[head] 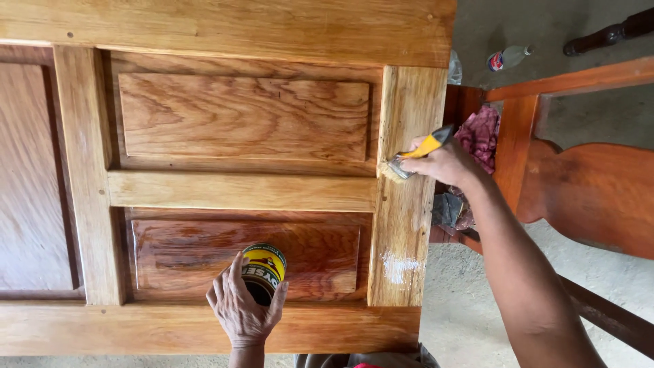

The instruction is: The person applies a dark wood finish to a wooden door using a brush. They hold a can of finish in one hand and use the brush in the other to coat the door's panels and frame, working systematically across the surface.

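A panelled wooden door [238, 191] lies flat in front of me, its grain glossy and wet-looking. My right hand [443, 163] grips a paintbrush with a yellow handle [428, 145], its bristles pressed on the door's right stile beside the upper raised panel. My left hand [242, 310] holds a small yellow and black tin [264, 269] that rests on the lower raised panel. A whitish patch [398, 266] shows on the right stile below the brush.
Reddish wooden furniture [586, 184] stands to the right of the door, with a dark red rag [480, 136] draped on it. A plastic bottle [509, 57] lies on the concrete floor [463, 300] at the upper right.
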